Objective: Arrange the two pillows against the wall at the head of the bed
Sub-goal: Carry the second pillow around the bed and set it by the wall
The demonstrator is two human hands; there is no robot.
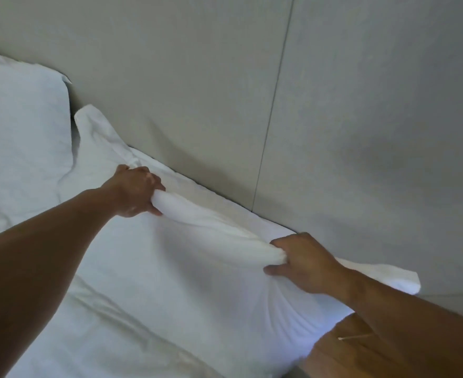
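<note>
White cotton dominates the view: a soft, white, rectangular near pillow (197,268) in a creased case lies lengthwise along the pale grey panelled wall (225,91), its long upper edge touching the foot of the panel. I see my left hand (135,192) closed on a bunched fold of the case near the pillow's far end, fingers curled over the cloth and thumb beneath. My right hand (304,263) is likewise clenched on a gathered twist of fabric near the closer end, and the cloth between the two grips is drawn into a taut ridge. I judge the paired grip serves to lift and press the top edge squarely against the wall, keeping the filling evenly spread.

A second white pillow (20,118), plump and wrinkled, stands just beyond, leaning at the wall with a narrow shadowed gap between the two. A loose corner flap of the near case (405,282) overhangs the bed's edge at the right, above a brown wooden surface (342,347). The rumpled white bed sheet (102,336) lies below. In my judgement the arranging is nearly complete; the near pillow probably needs only squaring and release.
</note>
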